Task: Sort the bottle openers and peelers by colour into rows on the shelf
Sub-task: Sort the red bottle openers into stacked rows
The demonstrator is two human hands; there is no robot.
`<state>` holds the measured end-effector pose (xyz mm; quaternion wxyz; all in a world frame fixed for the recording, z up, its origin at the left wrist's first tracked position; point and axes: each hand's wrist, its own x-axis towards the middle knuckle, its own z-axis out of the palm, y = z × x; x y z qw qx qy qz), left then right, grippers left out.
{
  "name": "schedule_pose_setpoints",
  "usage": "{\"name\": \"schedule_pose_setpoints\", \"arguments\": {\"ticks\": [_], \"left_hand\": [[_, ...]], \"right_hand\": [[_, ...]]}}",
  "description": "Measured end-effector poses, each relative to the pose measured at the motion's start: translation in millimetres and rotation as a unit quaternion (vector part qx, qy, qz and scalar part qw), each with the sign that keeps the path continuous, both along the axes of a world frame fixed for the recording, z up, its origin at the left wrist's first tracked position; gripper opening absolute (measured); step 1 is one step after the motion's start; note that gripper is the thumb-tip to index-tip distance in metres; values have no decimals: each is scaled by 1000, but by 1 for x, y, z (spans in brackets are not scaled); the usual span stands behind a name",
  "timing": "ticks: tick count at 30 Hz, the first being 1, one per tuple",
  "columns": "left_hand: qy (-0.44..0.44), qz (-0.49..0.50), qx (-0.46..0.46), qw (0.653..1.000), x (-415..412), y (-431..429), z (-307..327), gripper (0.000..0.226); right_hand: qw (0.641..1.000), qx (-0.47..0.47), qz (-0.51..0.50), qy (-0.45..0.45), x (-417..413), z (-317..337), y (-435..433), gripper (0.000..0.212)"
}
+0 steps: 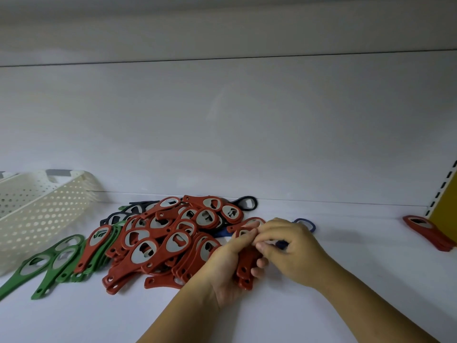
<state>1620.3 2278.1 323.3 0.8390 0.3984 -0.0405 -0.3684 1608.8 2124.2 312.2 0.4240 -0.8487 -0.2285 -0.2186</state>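
Red openers in a small stack (245, 269) sit in the left grip (228, 267). That hand lies low over the shelf (346, 288) with its palm turned up and to the right and its forearm coming in from the bottom edge. Its fingers curl under and around the stack's handles, and its forefinger stretches up along the heads. The stack points away from the person, with its holed handle ends nearest.

The right grip (284, 246) comes in from the lower right, back of the hand up and wrist bent left. Its fingers are curled tight, and thumb and fingertips (259, 245) pinch at the head end of the same stack, touching the left forefinger. A dark blue piece shows under the curled fingers; what it is cannot be told.

Just behind the right knuckles, a blue opener (305, 223) lies on the shelf.

Left of the hands, and touching the left one, spreads the main pile (170, 233) of red openers with grey metal heads, lying crisscross. A black opener (247, 204) pokes out at its back, against the rear wall.

Green openers (57, 259) fan out at the pile's left edge, one red lying across them. Beyond them stands a cream perforated basket (42, 206).

Well apart at the far right, a second red stack (431, 235) lies beside a yellow panel (445, 206).
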Motion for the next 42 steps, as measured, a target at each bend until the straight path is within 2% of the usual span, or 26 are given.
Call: {"name": "schedule_pose_setpoints", "arguments": {"ticks": [3, 5, 7, 9, 12, 14, 17, 19, 22, 23, 24, 25, 26, 28, 31, 34, 38, 42], "left_hand": [[-35, 76, -11, 996, 0, 2, -5, 40], [-49, 127, -20, 991, -1, 4, -7, 55], [-44, 163, -29, 985, -4, 4, -7, 47], [-26, 181, -38, 982, -9, 2, -5, 33], [-51, 188, -10, 981, -15, -1, -2, 24], [-101, 174, 33, 979, -25, -4, 1, 20], [-194, 91, 86, 973, -48, -12, 7, 14], [-281, 43, 117, 952, -64, -20, 12, 12], [-368, 5, 129, 921, -89, -30, 17, 16], [-391, -3, 132, 911, -97, -34, 16, 18], [-408, -8, 133, 903, -104, -38, 14, 20], [-418, -12, 136, 898, -112, -40, 12, 21], [-422, -14, 140, 895, -118, -43, 11, 21], [-430, -24, 139, 892, -129, -48, 11, 25], [-448, -63, 128, 882, -138, -51, 15, 45], [-461, -108, 141, 869, -140, -50, 19, 63], [-487, -94, 148, 855, -136, -52, 24, 67], [-493, -65, 164, 852, -136, -65, 19, 62]], "right_hand": [[993, 88, -77, -8, -10, 3, -6, 10], [985, 103, -125, 59, -15, 7, -13, 14], [978, 34, -129, 159, -19, 10, -17, 22], [966, -2, -85, 243, -23, 12, -11, 33], [955, -4, -33, 296, -37, 13, 6, 26], [950, 11, -60, 307, -54, 12, 11, 24], [942, 17, -109, 316, -85, 9, 8, 28], [937, 42, -105, 331, -105, 13, 2, 29], [927, 71, -94, 356, -134, 24, -10, 15], [926, 69, -93, 360, -142, 24, -13, 19], [924, 69, -96, 364, -150, 24, -17, 34], [922, 77, -96, 367, -157, 25, -18, 42], [921, 87, -96, 366, -165, 26, -19, 38], [928, 94, -90, 350, -176, 29, -20, 6], [939, 95, -97, 316, -188, 34, -23, 26], [939, 77, -102, 318, -196, 40, -35, 27], [934, 31, -138, 327, -202, 44, -55, 7], [925, 5, -149, 351, -202, 42, -68, 17]]}}
